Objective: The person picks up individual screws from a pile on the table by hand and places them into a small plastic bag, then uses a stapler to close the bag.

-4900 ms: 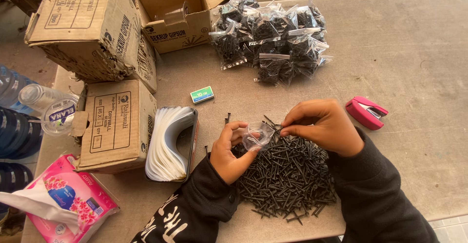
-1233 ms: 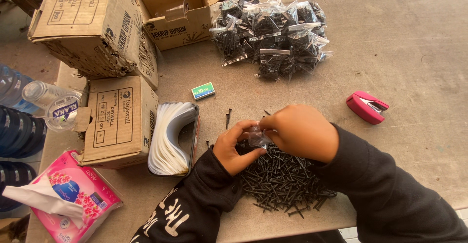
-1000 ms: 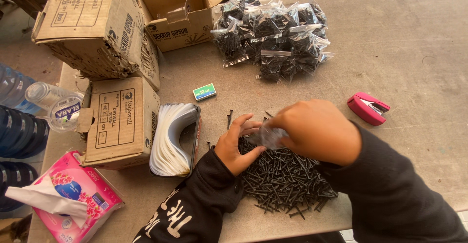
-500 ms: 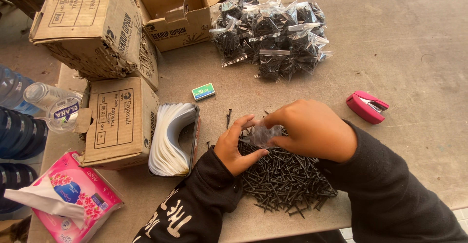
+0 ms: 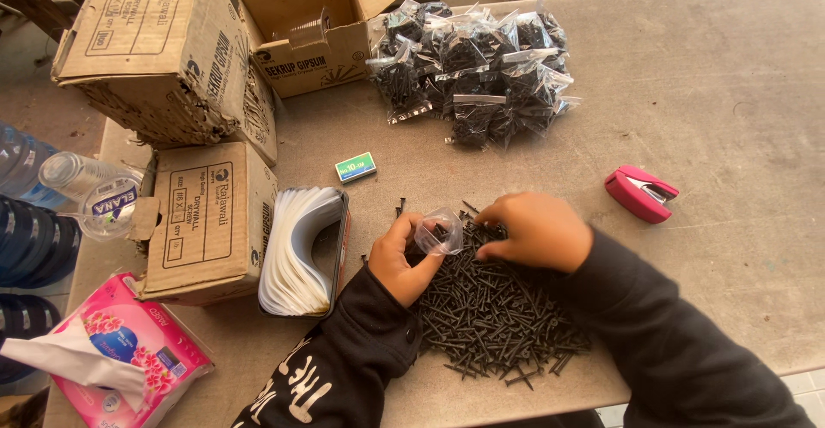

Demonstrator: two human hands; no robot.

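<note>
fingertips of the right hand point(image 5: 537, 230) hidden, curled down into the pile of black screws point(image 5: 490, 316) at lower centre; hard to tell whether pinching any. contents of the small clear bag point(image 5: 438, 232) hard to make out through the plastic. forearms cut off at the bottom edge, in black sleeves. left hand point(image 5: 404, 256) just left of the pile, palm turned inward, thumb and fingers pinching the bag's mouth, bag held above the pile's upper left edge. grey, worn table point(image 5: 739, 93) filling most of the frame. heap of filled bags point(image 5: 477, 71) at top centre, pink stapler point(image 5: 640, 193) at right, small green box point(image 5: 356, 168) near centre, stack of empty bags in a tray point(image 5: 301, 252) left of the hands, cardboard boxes point(image 5: 172, 58) at upper left, tissue pack point(image 5: 120, 355) at lower left.
</note>
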